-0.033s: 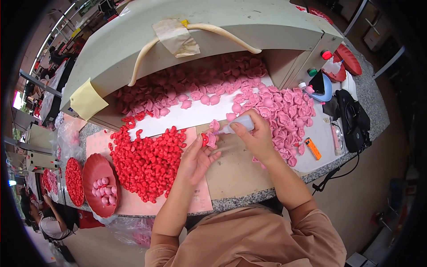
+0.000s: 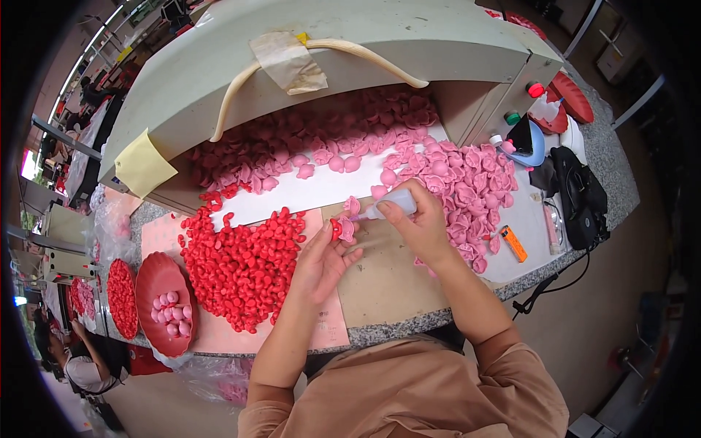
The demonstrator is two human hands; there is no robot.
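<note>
Between the fingertips of my left hand (image 2: 323, 264) is a small red plastic piece (image 2: 336, 229), pinched and joined to or touching a pink petal-shaped piece (image 2: 347, 228). My right hand (image 2: 425, 225) is closed around a translucent squeeze bottle (image 2: 402, 201), tilted so that its thin nozzle meets or nearly meets the pink piece. Left of my left hand spreads a pile of small glossy red pieces (image 2: 241, 274). On the other side, beyond my right hand, lies a heap of pink petal-shaped pieces (image 2: 475, 179).
A grey hooded machine (image 2: 336, 66) stands behind, with more pink pieces under it. Scalloped red trays (image 2: 150, 321) sit at left. An orange lighter (image 2: 514, 244), a black bag (image 2: 580, 193) and a blue bowl (image 2: 538, 142) lie at right. A co-worker (image 2: 84, 365) is at far left.
</note>
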